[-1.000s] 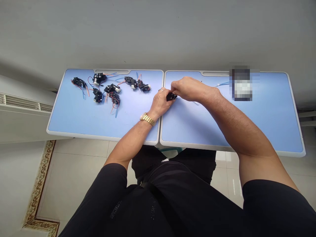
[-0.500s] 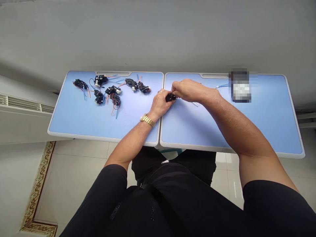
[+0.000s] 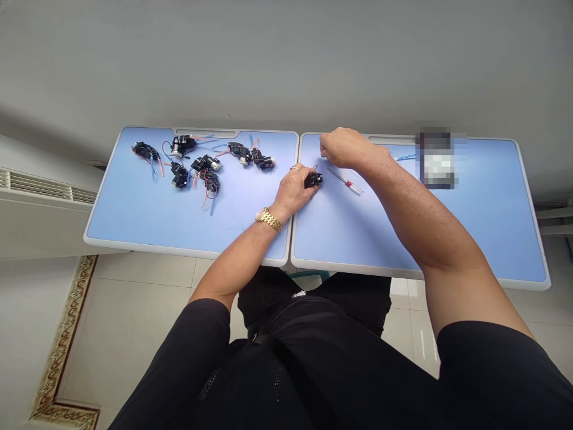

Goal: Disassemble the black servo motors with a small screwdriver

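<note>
My left hand [image 3: 290,192] is closed around a small black part [image 3: 316,179] near the seam between the two tabletops; a thin wire loop stands up beside it. Its kind is hard to tell, though it resembles the black motor units on the left. My right hand [image 3: 344,148] is up and to the right of that part, apart from it, with fingers curled in a pinch. A tiny pale speck shows at its fingertips, too small to name. Below the right hand lies a screwdriver [image 3: 350,185] with a clear and red handle, its thin shaft pointing up-left.
Several black motor units [image 3: 206,164] with red wires and blue and orange tubes lie on the left blue tabletop [image 3: 134,215]. A blurred-out dark box [image 3: 436,158] stands on the right tabletop [image 3: 483,239], with a blue strip [image 3: 406,157] beside it.
My right hand has pulled away from the black part, up and to the right. The screwdriver, mostly covered before, now shows. My left hand keeps its hold in nearly the same place.
</note>
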The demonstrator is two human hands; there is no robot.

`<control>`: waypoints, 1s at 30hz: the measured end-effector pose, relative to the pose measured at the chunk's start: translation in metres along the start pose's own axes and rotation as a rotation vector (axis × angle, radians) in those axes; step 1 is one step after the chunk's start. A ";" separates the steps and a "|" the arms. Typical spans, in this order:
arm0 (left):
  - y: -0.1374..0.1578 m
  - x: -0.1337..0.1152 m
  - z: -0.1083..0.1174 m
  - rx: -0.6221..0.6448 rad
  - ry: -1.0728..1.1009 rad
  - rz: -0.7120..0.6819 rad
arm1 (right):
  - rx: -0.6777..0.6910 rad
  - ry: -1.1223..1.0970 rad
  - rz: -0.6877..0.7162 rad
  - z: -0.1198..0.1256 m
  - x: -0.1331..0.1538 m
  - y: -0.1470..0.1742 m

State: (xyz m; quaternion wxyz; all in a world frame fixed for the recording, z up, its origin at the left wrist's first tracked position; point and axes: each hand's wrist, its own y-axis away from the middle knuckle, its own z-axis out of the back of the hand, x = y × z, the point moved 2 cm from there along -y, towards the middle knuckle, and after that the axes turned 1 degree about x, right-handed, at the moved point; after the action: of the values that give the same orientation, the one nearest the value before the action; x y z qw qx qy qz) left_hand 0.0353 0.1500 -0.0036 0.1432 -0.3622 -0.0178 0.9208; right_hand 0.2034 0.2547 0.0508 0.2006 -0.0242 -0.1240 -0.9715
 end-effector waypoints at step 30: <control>0.001 -0.002 0.002 0.007 -0.008 0.007 | -0.248 -0.291 0.257 -0.027 0.030 0.090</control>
State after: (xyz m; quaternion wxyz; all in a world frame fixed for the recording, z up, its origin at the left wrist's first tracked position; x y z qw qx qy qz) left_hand 0.0354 0.1490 -0.0013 0.1409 -0.3580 -0.0140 0.9229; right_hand 0.2119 0.1561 0.0485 0.2983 -0.2040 -0.0270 -0.9320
